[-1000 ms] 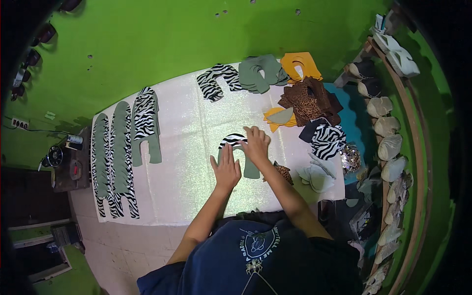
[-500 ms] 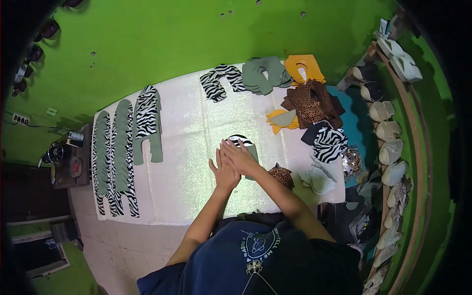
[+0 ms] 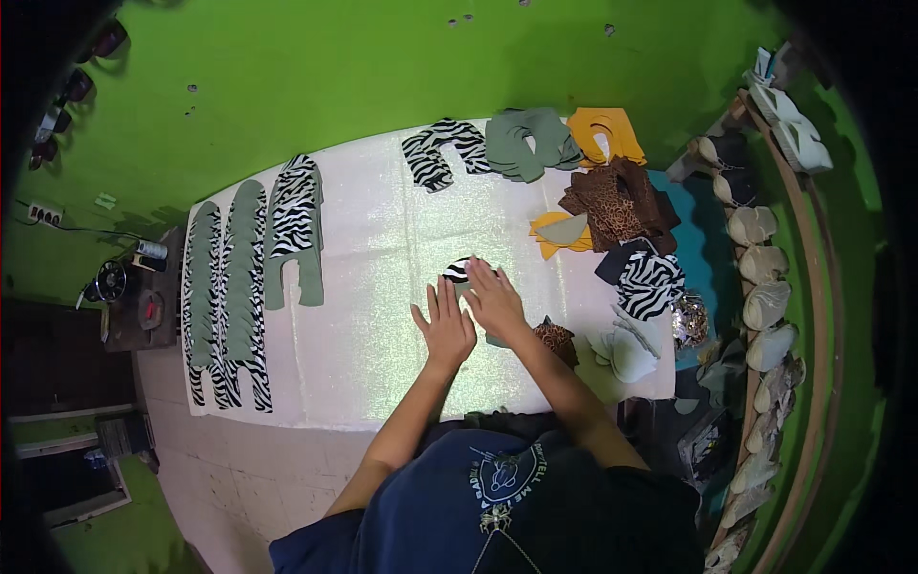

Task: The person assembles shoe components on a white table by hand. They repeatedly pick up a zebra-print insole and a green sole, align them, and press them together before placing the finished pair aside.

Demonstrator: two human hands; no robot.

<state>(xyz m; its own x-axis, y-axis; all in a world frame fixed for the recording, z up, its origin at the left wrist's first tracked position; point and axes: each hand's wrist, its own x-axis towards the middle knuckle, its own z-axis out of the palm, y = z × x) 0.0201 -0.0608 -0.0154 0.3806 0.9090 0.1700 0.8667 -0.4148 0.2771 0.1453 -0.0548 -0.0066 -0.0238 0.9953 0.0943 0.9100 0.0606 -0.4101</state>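
A small zebra-striped and green cut piece (image 3: 455,274) lies on the pale, shiny table covering in front of me, mostly hidden under my hands. My left hand (image 3: 449,330) is flat at its near left side, with fingers stretched forward. Resting over the piece, my right hand (image 3: 495,301) has its palm down and its fingers out straight. The two hands are side by side, close at the fingers. By my right wrist sits a small heap of leopard-print pieces (image 3: 555,342).
Overlapping rows of green and zebra U-shaped pieces (image 3: 239,287) line the table's left side. At the back are zebra (image 3: 445,153), green (image 3: 531,143) and yellow stacks (image 3: 604,134). Leopard-print pieces (image 3: 617,206) lie right. Pale shoe-shaped forms (image 3: 765,306) fill a rack beyond.
My hands were overlapped, right over left; now they have come apart side by side. The right hand has shifted slightly right, and the view has tilted a little.
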